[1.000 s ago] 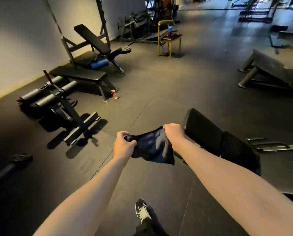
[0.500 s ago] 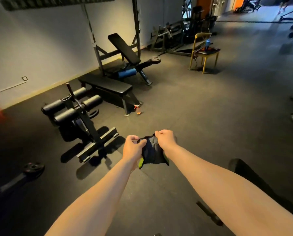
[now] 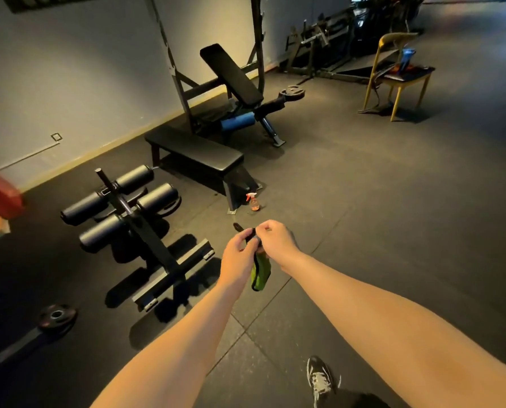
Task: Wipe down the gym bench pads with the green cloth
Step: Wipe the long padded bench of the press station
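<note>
**Holding the green cloth over dark rubber flooring**

Pinching the green cloth (image 3: 260, 273) at its top with both the left hand (image 3: 240, 251) and the right hand (image 3: 275, 240), with fingers curled round the dark trim. Letting it hang bunched and narrow in the air between the wrists, touching no pad.

Standing on a floor (image 3: 393, 231) of dark speckled rubber tiles with pale seams, with one black shoe (image 3: 319, 378) at the bottom edge.

Facing a flat bench (image 3: 195, 151) with a black pad, well apart from the cloth. Behind it, an incline bench (image 3: 231, 73) tilted up inside a rack by the pale wall (image 3: 69, 69). Just beside the flat bench's near foot, a spray bottle (image 3: 254, 201) upright on the tiles.

To the left, a leg machine (image 3: 128, 207) with four black roller pads. Nearer, a weight plate (image 3: 58, 315) lying flat.

Far right, a yellow chair (image 3: 399, 81) with a blue bottle (image 3: 407, 57) on its seat.

Dim throughout, with hard shadows under the equipment.
</note>
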